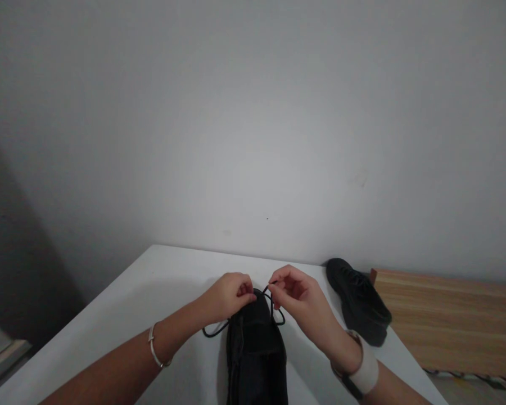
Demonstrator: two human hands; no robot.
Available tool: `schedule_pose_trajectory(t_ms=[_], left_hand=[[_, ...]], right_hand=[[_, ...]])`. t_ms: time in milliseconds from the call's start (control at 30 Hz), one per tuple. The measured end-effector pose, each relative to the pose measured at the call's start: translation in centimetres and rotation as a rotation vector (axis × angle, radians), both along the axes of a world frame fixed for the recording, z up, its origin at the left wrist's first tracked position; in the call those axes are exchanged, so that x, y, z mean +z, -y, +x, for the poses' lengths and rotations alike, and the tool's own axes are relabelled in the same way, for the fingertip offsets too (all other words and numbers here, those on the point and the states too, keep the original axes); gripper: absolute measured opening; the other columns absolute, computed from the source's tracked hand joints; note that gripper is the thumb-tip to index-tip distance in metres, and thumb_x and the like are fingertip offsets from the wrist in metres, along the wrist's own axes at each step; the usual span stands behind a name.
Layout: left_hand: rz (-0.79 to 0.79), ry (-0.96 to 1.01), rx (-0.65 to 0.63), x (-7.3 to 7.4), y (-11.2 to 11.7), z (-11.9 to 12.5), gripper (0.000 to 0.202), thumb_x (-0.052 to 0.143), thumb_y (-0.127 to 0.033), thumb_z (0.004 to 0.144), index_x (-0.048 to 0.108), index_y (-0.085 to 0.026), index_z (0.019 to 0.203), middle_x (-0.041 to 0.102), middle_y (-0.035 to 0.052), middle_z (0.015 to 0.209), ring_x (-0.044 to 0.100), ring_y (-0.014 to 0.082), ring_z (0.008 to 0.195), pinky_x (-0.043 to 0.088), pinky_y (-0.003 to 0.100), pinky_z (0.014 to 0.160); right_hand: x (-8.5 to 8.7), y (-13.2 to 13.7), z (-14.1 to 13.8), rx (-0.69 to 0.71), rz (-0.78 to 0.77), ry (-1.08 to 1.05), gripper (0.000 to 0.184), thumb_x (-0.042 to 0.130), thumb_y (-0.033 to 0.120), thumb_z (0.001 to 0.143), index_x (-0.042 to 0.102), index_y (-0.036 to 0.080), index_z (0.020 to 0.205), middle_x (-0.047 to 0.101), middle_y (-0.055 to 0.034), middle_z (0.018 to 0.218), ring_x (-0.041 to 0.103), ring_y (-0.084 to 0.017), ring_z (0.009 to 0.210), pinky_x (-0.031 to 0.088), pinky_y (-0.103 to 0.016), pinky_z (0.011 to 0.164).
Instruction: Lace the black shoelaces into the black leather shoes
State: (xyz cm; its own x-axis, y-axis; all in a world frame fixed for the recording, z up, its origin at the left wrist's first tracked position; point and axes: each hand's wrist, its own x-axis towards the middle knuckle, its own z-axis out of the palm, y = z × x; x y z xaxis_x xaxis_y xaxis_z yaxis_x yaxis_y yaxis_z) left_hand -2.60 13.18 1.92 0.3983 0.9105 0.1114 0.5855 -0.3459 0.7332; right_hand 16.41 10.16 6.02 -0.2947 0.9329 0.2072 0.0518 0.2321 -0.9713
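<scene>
Black shoe (256, 351) w/ thin dark lace (214, 331) lies just under both hands, toe toward the wall. Left hand (230, 295) and right hand (293, 295) each pinch a lace end above it, fingers narrow. A second black shoe (357, 299) sits right of the right hand on the white table (152, 292); wooden board (451, 320) beside, plain grey wall (253, 112) behind.

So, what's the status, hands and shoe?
Left hand and right hand both pinching the black lace. Shoe flat on the white table. Second shoe apart, to the right.
</scene>
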Motion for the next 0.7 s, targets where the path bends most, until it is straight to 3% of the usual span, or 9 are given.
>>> schedule_pose_trajectory(t_ms=[100, 167, 267, 333, 500, 700], left_hand=[[-0.070, -0.148, -0.072, -1.5, -0.7, -0.5, 0.020, 0.068, -0.033, 0.088, 0.063, -0.014, 0.084, 0.063, -0.0009, 0.078, 0.060, 0.0142, 0.068, 0.052, 0.031, 0.066], [-0.095, -0.201, -0.098, -1.7, -1.1, -0.5, 0.022, 0.066, -0.035, 0.091, 0.064, -0.014, 0.088, 0.065, 0.0001, 0.083, 0.062, 0.0150, 0.072, 0.054, 0.032, 0.069], [-0.090, -0.208, -0.086, -0.9, -1.5, -0.6, 0.021, 0.064, -0.035, 0.092, 0.064, -0.014, 0.093, 0.065, 0.0018, 0.089, 0.064, 0.0163, 0.077, 0.055, 0.034, 0.072], [-0.098, -0.173, -0.067, 0.1, -1.7, -0.7, 0.022, 0.061, -0.035, 0.095, 0.062, -0.014, 0.100, 0.065, 0.0017, 0.089, 0.063, 0.0150, 0.073, 0.055, 0.032, 0.069], [-0.189, -0.095, -0.075, 1.7, -2.0, -0.3, 0.022, 0.059, -0.033, 0.097, 0.060, -0.014, 0.107, 0.061, -0.0026, 0.077, 0.054, 0.0087, 0.053, 0.048, 0.023, 0.050], [-0.325, -0.043, -0.133, 1.2, -1.9, 0.1, 0.019, 0.058, -0.031, 0.096, 0.060, -0.014, 0.104, 0.063, -0.0024, 0.073, 0.055, 0.0088, 0.050, 0.047, 0.021, 0.047]], right_hand=[[2.5, 1.3, 0.7, -0.033, 0.225, 0.071, 0.016, 0.069, 0.034, 0.083, 0.065, 0.019, 0.086, 0.062, 0.0013, 0.071, 0.056, -0.011, 0.062, 0.046, -0.026, 0.058], [4.1, 2.3, 1.2, -0.063, 0.399, 0.140, 0.011, 0.065, 0.030, 0.088, 0.067, 0.019, 0.087, 0.063, -0.0012, 0.077, 0.057, -0.012, 0.066, 0.047, -0.027, 0.060], [6.0, 3.9, 2.2, -0.080, 0.600, 0.174, 0.007, 0.061, 0.021, 0.092, 0.068, 0.023, 0.092, 0.063, -0.0014, 0.080, 0.058, -0.012, 0.070, 0.048, -0.027, 0.061], [6.8, 4.6, 2.8, -0.085, 0.697, 0.182, 0.014, 0.060, 0.014, 0.092, 0.068, 0.025, 0.097, 0.062, -0.0012, 0.081, 0.059, -0.012, 0.072, 0.048, -0.026, 0.060], [8.0, 5.5, 3.4, -0.123, 0.818, 0.223, 0.022, 0.057, 0.008, 0.091, 0.066, 0.026, 0.101, 0.061, -0.0023, 0.080, 0.060, -0.014, 0.073, 0.048, -0.027, 0.059], [10.2, 7.0, 3.6, -0.298, 0.901, 0.132, 0.020, 0.060, 0.011, 0.089, 0.068, 0.027, 0.098, 0.064, -0.0048, 0.083, 0.062, -0.015, 0.068, 0.050, -0.027, 0.050]])
